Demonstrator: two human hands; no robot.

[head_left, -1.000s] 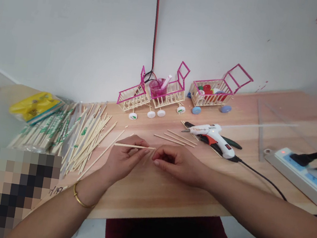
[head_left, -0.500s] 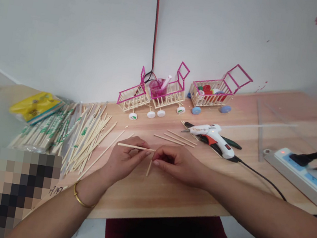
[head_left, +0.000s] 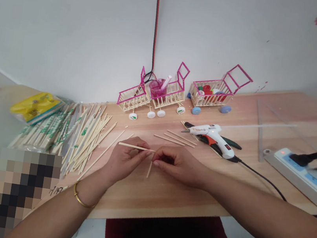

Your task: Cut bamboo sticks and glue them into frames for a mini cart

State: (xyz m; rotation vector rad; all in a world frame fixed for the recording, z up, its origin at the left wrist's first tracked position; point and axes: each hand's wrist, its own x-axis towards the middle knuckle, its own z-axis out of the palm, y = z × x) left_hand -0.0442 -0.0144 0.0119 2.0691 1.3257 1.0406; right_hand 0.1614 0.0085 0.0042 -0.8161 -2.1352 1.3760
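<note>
A plain white wall (head_left: pixel 71 22) backs a pale wooden desk (head_left: pixel 164 199), with one red and black cable (head_left: pixel 155 23) running down the wall to the far edge. Three little stick carts stand in a row at the far side: the left cart (head_left: pixel 133 98), the middle cart (head_left: pixel 170 93) carrying a pink cup (head_left: pixel 156 88), and the right cart (head_left: pixel 210 91) filled with coloured caps. Each has pink trim.

One white glue gun (head_left: pixel 213 137) lies right of centre, with about four cut sticks (head_left: pixel 176 137) just to its left. One power strip (head_left: pixel 302 172) sits at the far right with a single black plug in it.

A heap of chopsticks (head_left: pixel 84 135) spreads over the left of the desk; their wrappers bear green print too small to read. A yellow packet (head_left: pixel 33 106) lies beyond them. Handwriting on the near desk edge cannot be read.

The left hand (head_left: pixel 124 159) has its fingers pinched closed on a long stick (head_left: pixel 135 146), held level just above the desk. The right hand (head_left: pixel 180 164) has its fingers (head_left: pixel 156 160) pressed together on the top of a short stick (head_left: pixel 149 169), which points toward the near edge and meets the long stick's right end.
</note>
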